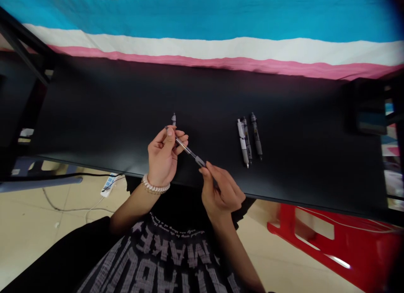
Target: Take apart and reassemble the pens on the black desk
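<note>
A clear-barrelled pen (185, 148) with a dark grip is held slantwise between both hands, above the near part of the black table (208, 99). My left hand (164, 156) pinches its upper end between thumb and fingers. At the lower, tip end, the thumb and fingers of my right hand (221, 192) are closed on it. Behind my left fingers another pen (174, 118) shows only its top; the rest is hidden. To the right lie a white pen (243, 142), a dark pen (248, 141) close beside it, and a further dark pen (256, 135) slightly apart.
A striped blue, white and pink cloth (202, 17) hangs along the table's far edge. At the far right of the table is a dark object (370, 110). Below stand a red plastic stool (353, 246) and a power strip (109, 185) with cables on the floor.
</note>
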A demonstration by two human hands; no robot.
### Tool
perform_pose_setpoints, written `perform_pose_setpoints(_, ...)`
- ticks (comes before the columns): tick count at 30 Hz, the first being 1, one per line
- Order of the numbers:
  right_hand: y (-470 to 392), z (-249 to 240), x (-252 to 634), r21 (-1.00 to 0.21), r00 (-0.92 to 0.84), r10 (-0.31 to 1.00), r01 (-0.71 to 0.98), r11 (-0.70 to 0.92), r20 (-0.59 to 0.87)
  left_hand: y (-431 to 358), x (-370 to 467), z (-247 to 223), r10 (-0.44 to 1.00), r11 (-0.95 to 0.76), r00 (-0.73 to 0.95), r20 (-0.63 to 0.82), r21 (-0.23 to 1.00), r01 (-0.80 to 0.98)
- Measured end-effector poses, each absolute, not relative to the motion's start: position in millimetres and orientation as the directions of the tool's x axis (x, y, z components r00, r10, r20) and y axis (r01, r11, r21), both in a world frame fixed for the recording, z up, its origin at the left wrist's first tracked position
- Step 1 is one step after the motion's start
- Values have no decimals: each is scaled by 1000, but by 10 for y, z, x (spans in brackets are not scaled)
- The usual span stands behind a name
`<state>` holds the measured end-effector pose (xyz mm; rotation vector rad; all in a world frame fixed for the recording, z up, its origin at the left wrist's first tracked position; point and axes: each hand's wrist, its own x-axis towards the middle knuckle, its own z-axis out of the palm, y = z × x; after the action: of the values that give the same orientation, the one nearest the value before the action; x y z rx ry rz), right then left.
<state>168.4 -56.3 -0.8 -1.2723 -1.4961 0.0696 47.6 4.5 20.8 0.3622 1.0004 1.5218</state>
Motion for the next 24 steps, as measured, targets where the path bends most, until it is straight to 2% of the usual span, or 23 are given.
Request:
perform_pose_setpoints(4, -575, -35, 1682, -642, 187, 749, 668, 377, 635, 36, 486, 185, 921, 101, -227, -318, 755, -647)
perform_pose_setpoints(7, -583, -8, 1692, -827, 240, 900, 527, 194, 363, 34, 490, 161, 907, 74, -271, -321, 757, -649)
perform_pose_setpoints(9, -587, 10, 1706, -898, 249, 941, 427, 107, 231, 38, 482, 149, 896, 54, -305, -323, 761, -647)
perform_pose_setpoints(12, -596, 10, 1725, -910, 215, 950, 393, 130, 229, 41, 467, 138, 891, 62, -316, -326, 776, -628)
perform_pose_setpoints(15, -603, -8, 1730, -939, 210, 967, 337, 67, 144, 35, 465, 137, 897, 61, -310, -315, 783, -619)
perform_pose_setpoints(17, -605, -8, 1731, -935, 247, 957, 351, 56, 150, 29, 468, 138, 897, 51, -316, -308, 783, -619)
perform_pose_setpoints(21, -605, 26, 1747, -934, 160, 979, 352, 64, 127, 22, 473, 146, 893, 61, -321, -316, 790, -610)
perform_pose_setpoints(24, -610, 48, 1760, -936, 171, 979, 350, 47, 113, 19, 475, 156, 899, 53, -312, -307, 784, -618)
